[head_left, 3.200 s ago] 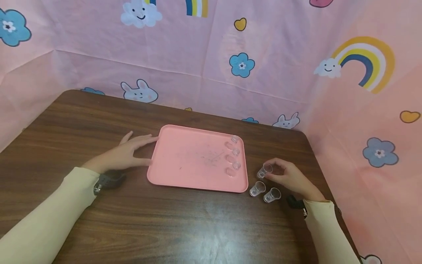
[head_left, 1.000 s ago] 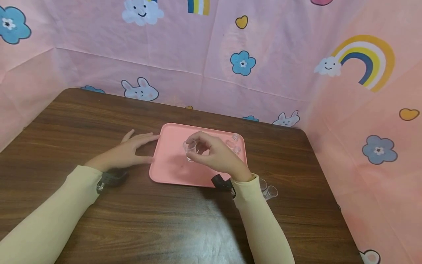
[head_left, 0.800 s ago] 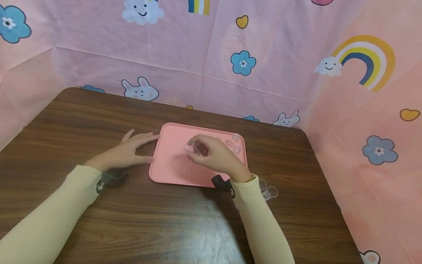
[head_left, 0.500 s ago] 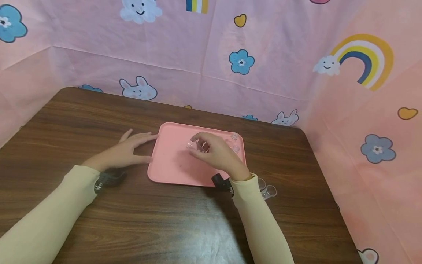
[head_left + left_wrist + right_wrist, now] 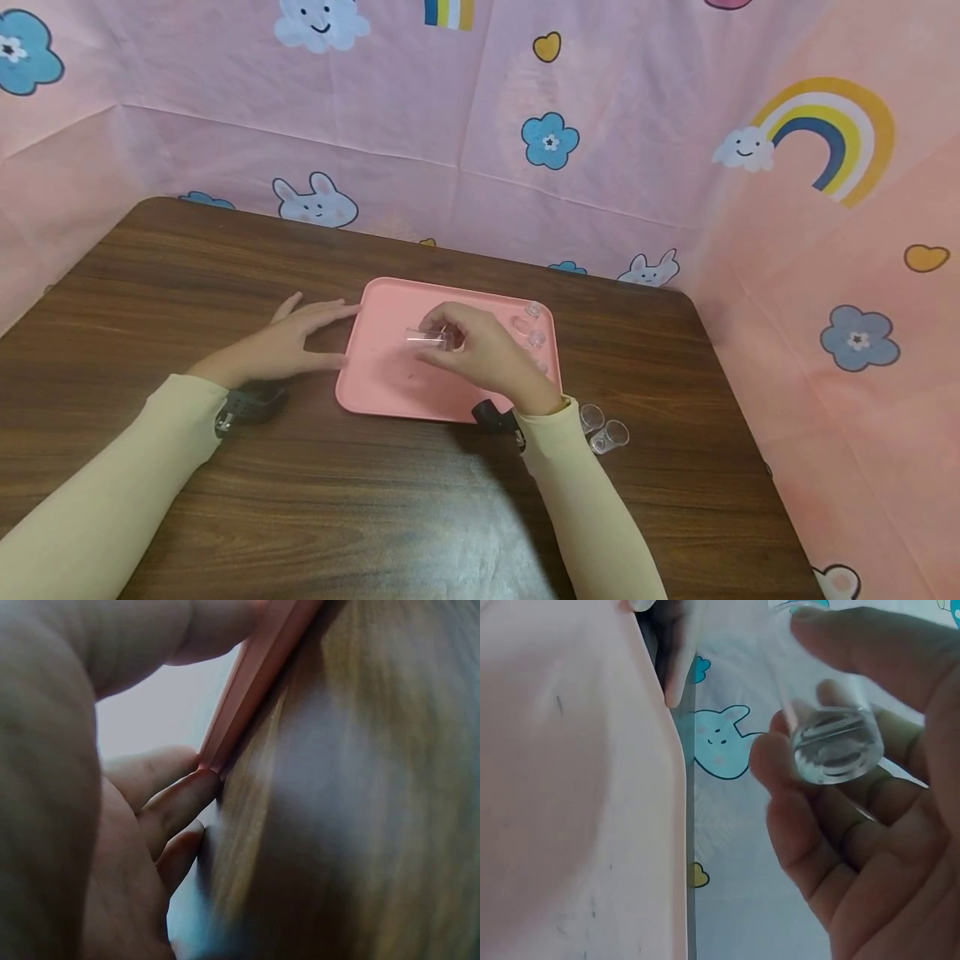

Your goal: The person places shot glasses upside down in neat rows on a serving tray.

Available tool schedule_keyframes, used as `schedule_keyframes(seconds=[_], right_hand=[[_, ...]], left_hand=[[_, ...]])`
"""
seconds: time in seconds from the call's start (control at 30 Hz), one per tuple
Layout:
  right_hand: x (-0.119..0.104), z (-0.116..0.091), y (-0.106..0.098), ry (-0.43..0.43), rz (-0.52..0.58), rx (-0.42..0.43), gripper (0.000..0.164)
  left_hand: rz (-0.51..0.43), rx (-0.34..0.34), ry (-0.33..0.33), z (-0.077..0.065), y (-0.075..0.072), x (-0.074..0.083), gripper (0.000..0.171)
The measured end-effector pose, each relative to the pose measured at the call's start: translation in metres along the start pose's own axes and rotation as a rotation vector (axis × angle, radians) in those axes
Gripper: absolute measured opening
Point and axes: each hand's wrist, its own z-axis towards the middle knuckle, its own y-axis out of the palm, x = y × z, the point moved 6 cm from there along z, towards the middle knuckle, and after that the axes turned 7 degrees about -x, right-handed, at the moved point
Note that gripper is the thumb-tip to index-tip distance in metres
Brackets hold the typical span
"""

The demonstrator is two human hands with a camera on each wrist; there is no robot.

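A small clear shot glass [image 5: 424,337] is gripped by my right hand [image 5: 487,350] over the middle of the pink tray [image 5: 386,379]. It lies tipped on its side, its rim pointing left. In the right wrist view, thumb and fingers hold the glass [image 5: 832,742], its thick base towards the palm. My left hand [image 5: 281,346] touches the tray's left edge with thumb and fingertips, fingers extended. Up close in the left wrist view, those fingers [image 5: 180,799] press against the tray's rim [image 5: 251,682].
Several clear shot glasses, one of them a far-corner glass [image 5: 533,309], stand along the tray's right side, partly hidden by my right arm. Two more, a left glass [image 5: 592,417] and a right glass [image 5: 611,436], are on the brown table [image 5: 337,508]. Printed cloth [image 5: 420,125] hangs behind.
My right hand has carried a shot glass from the table at the right to over the tray, then turned it from upright to sideways. My left hand has stayed at the tray's edge.
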Motion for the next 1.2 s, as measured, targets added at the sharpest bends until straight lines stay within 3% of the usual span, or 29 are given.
schedule_keyframes(seconds=[0.4, 0.8, 1.07, 1.2], right_hand=[[0.009, -0.001, 0.004, -0.015, -0.117, -0.087, 0.023], [0.004, 0.002, 0.007, -0.002, -0.095, -0.074, 0.023], [-0.001, 0.004, 0.011, -0.09, -0.149, -0.051, 0.023], [0.002, 0.005, 0.011, -0.028, -0.086, -0.007, 0.019]], left_hand=[[-0.004, -0.001, 0.005, 0.0, 0.0, 0.002, 0.079], [-0.005, -0.018, 0.006, -0.004, -0.003, 0.008, 0.078], [0.001, -0.014, 0.003, -0.003, -0.001, 0.006, 0.078], [0.001, -0.012, 0.002, -0.002, -0.001, 0.004, 0.078]])
